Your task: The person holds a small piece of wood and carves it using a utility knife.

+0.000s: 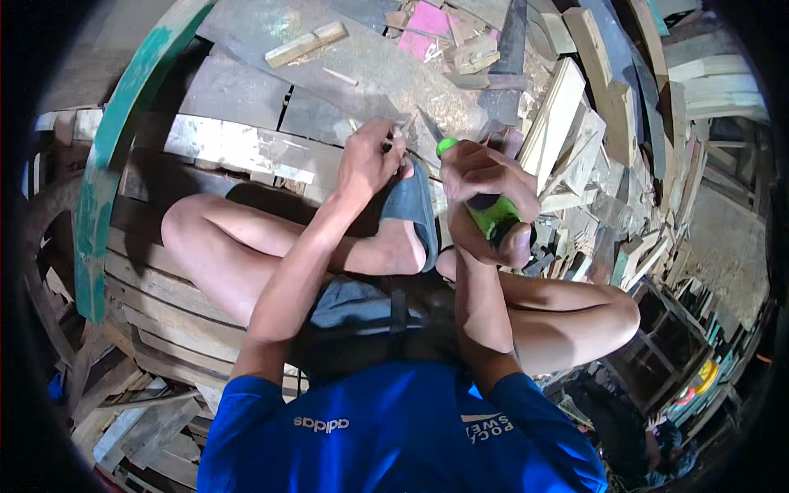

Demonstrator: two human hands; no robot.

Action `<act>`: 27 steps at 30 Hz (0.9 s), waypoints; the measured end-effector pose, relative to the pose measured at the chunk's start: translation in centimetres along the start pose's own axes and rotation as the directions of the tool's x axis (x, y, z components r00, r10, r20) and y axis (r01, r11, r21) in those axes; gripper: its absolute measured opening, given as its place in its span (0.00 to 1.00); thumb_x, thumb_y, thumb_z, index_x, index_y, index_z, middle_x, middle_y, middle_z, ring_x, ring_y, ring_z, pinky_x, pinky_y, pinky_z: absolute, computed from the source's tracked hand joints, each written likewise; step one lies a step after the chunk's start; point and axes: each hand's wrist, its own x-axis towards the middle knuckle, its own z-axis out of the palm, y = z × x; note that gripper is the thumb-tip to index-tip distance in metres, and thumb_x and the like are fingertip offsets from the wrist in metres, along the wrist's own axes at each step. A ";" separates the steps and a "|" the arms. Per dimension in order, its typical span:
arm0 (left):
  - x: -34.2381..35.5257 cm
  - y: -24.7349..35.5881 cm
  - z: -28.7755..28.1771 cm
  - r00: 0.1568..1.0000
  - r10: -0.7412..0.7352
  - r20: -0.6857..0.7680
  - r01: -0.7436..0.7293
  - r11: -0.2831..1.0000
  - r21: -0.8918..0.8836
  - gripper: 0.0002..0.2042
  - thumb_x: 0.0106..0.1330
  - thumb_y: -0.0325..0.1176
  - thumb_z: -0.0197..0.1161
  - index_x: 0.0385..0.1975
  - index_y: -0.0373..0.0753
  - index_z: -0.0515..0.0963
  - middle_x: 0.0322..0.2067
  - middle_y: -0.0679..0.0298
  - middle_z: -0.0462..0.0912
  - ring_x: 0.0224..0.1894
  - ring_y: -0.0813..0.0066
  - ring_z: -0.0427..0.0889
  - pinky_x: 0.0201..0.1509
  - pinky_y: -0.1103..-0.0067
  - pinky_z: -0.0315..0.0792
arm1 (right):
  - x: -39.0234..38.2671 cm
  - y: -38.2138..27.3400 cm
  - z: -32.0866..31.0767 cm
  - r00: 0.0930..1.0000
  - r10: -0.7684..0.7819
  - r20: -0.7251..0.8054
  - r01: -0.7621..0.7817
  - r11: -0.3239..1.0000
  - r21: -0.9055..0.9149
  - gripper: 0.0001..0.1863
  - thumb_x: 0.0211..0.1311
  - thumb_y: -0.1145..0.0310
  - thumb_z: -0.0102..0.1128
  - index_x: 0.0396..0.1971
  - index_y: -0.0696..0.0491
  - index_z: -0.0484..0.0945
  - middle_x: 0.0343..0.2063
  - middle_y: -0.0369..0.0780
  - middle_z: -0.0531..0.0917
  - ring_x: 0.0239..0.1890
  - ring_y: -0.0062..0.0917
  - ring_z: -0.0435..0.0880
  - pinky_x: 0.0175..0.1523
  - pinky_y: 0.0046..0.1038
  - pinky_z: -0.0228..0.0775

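Note:
My right hand point(491, 177) is wrapped round the green and black handle point(494, 218) of a hand tool. Its narrow, pointed metal blade point(429, 125) reaches up and left, towards the other hand; the tool's exact kind is unclear. With fingers bent into a pinch, my left hand point(371, 160) holds a thin pale wooden stick point(406, 125), mostly hidden by the fingers. The blade appears apart from the stick. Just below the hands is my foot in a grey-blue slipper point(411, 201).
A short wooden block point(306, 44) lies on the worn boards ahead, near a pink piece point(425, 30) and wood scraps. Planks point(552, 123) and offcuts crowd the right side. A curved green-painted beam point(100, 181) stands at the left. A person point(657, 448) is at the lower right.

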 end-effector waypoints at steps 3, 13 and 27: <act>0.1 -0.1 0.0 0.998 0.062 -0.009 -0.062 0.998 -0.025 0.07 0.53 0.25 0.63 0.26 0.30 0.71 0.25 0.47 0.73 0.29 0.45 0.75 0.30 0.66 0.69 | -1.0 2.8 0.2 0.994 0.007 0.108 0.016 0.978 -0.208 0.40 0.63 0.35 0.35 0.12 0.60 0.69 0.12 0.39 0.71 0.15 0.28 0.73 0.22 0.29 0.66; 0.1 -0.3 0.2 0.998 0.057 -0.032 -0.059 0.997 -0.052 0.09 0.54 0.28 0.64 0.28 0.31 0.72 0.26 0.47 0.74 0.32 0.45 0.77 0.32 0.66 0.70 | -1.2 4.0 0.8 0.983 -0.064 0.173 0.098 0.976 -0.194 0.35 0.61 0.41 0.47 0.14 0.62 0.66 0.11 0.41 0.71 0.13 0.31 0.71 0.21 0.28 0.64; 0.2 -2.5 0.1 0.941 -0.338 -0.033 0.329 0.930 -0.165 0.08 0.56 0.26 0.59 0.33 0.30 0.77 0.28 0.49 0.81 0.33 0.59 0.82 0.40 0.71 0.73 | -4.0 0.8 -6.0 0.888 0.284 -0.362 -0.350 0.927 -0.131 0.26 0.73 0.54 0.29 0.36 0.61 0.71 0.37 0.45 0.77 0.42 0.29 0.75 0.55 0.29 0.61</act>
